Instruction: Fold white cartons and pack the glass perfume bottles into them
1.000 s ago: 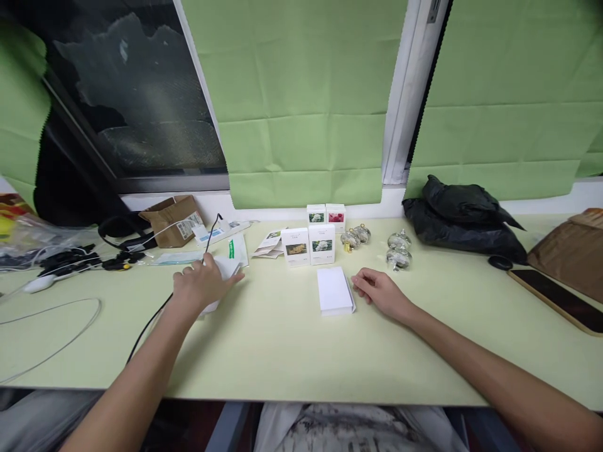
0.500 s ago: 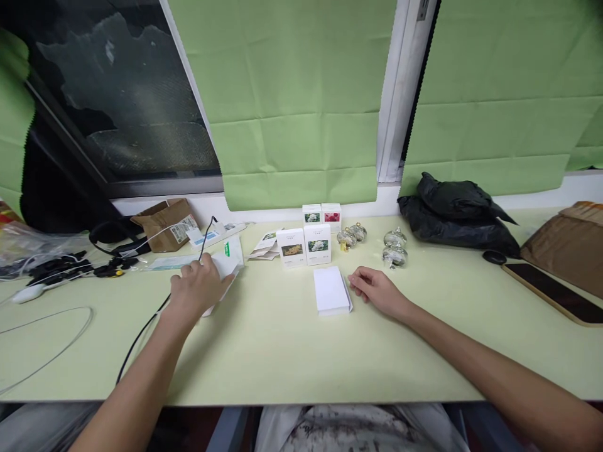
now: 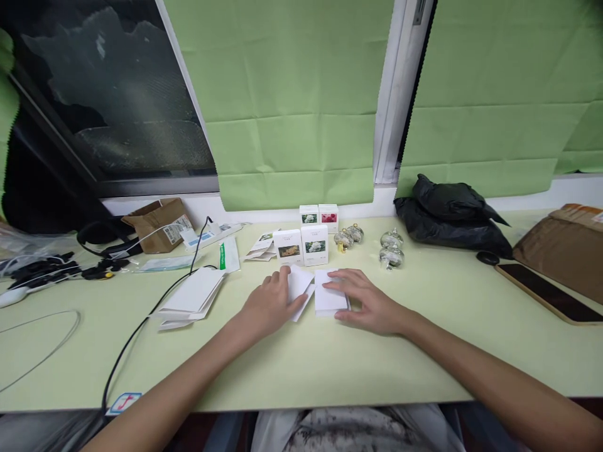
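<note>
My left hand (image 3: 271, 298) is closed on a white folded card piece (image 3: 299, 285), thumb on its near side, holding it slightly tilted at the table's middle. Right beside it lies a blank white box (image 3: 326, 307), with a flap showing along its right edge. My right hand (image 3: 370, 301) curls over that box from the right, fingers across its top and thumb by its near right corner. To the left rests a pile of white folded card pieces (image 3: 193, 295). Two upright white boxes with flower pictures, one yellow (image 3: 288, 248) and one white (image 3: 315, 246), stand behind my hands.
Two small flower-picture boxes (image 3: 319, 216) stand further back. Silvery ornaments (image 3: 392, 248) lie to their right, near a black plastic bag (image 3: 452, 213). A phone (image 3: 551, 292) is at far right. A black cable (image 3: 141, 333) crosses the left side by a cardboard box (image 3: 157, 226).
My left hand has come from the pile at the left to the middle, bringing a white folded card piece. My right hand has moved onto the white box.
</note>
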The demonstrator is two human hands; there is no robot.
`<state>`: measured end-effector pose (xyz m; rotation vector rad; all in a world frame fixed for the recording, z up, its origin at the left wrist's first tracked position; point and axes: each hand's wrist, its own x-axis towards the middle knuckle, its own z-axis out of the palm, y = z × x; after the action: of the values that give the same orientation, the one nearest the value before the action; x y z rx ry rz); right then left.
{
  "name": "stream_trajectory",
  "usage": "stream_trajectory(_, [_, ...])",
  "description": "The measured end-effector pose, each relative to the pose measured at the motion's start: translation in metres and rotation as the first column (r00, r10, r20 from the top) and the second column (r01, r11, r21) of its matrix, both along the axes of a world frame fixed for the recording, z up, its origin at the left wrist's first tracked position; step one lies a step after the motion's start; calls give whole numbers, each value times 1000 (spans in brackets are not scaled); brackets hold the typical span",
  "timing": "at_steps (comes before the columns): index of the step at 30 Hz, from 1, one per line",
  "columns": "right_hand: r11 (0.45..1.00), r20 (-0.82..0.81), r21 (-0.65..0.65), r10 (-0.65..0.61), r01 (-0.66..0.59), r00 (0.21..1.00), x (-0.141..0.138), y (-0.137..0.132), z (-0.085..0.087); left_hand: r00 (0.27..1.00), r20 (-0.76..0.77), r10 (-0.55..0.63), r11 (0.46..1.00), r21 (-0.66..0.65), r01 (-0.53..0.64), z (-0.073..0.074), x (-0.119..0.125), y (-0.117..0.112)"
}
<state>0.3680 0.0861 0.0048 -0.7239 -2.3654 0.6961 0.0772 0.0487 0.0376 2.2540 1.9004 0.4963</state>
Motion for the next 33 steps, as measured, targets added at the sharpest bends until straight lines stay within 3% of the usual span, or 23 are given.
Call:
stream_trajectory(5, [1000,46,16,-8,7,999,2,7,-8,996,90,1,995,99,-10,-12,6,8])
stream_trajectory(8, [998,13,31,-53,53,999,4,10,-8,958,288,11,990,132,-51,-15,7,8])
stream_trajectory(12, [991,-78,75,-105,111,991,2,6,0,778,626,-55,998,65,18,-23,14,11])
stream_trajectory(15, [984,-115,75,-155,164,981,-3,0,6,652,755,-75,992,-12,128,-28,23,12])
stream_trajectory(18, [978,-116,26,-204,208,972,-10,-6,9,612,784,-104,980,-25,198,-29,33,7])
stream_trajectory(26, [971,-88,-62,-238,233,967,-19,-16,12,571,773,-275,949,124,289,-19,46,-12])
stream_trajectory(29, [975,-84,-89,-209,202,974,-20,-20,16,487,818,-306,922,129,364,-17,45,-13])
stream_trajectory(33, [970,-92,-129,-220,208,971,-17,-21,17,369,896,-247,917,92,389,-20,40,-11])
